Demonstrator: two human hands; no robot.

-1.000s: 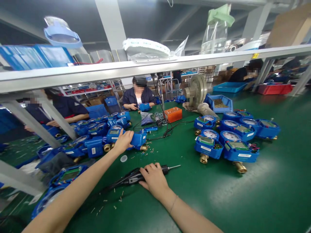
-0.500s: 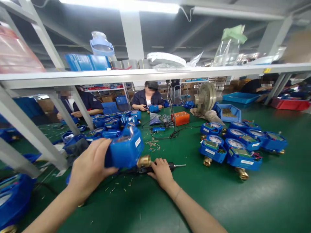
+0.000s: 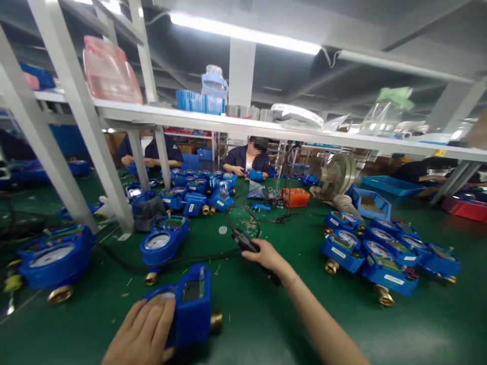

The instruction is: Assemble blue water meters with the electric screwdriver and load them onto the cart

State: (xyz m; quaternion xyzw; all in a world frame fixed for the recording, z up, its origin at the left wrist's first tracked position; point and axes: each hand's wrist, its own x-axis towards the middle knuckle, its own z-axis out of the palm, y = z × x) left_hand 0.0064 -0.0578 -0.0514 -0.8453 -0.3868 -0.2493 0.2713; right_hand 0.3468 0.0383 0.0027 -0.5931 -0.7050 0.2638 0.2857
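My left hand (image 3: 142, 332) rests with its fingers laid over the left side of a blue water meter (image 3: 192, 304) with a brass fitting, low on the green table (image 3: 258, 324) near me. My right hand (image 3: 266, 256) is closed round a black electric screwdriver (image 3: 243, 241), held upright above the table with its cable trailing left. Another blue meter (image 3: 162, 243) lies just beyond the one I touch.
A group of several blue meters (image 3: 380, 253) sits at the right, more blue meters (image 3: 194, 195) at the back left, one large meter (image 3: 51, 261) at far left. An orange box (image 3: 294, 196), a blower (image 3: 337, 175) and white shelf posts (image 3: 91, 132) stand around. Seated people work opposite.
My left hand has brought the blue meter from the pile down onto the table near me. My right hand has lifted the screwdriver from lying flat to upright.
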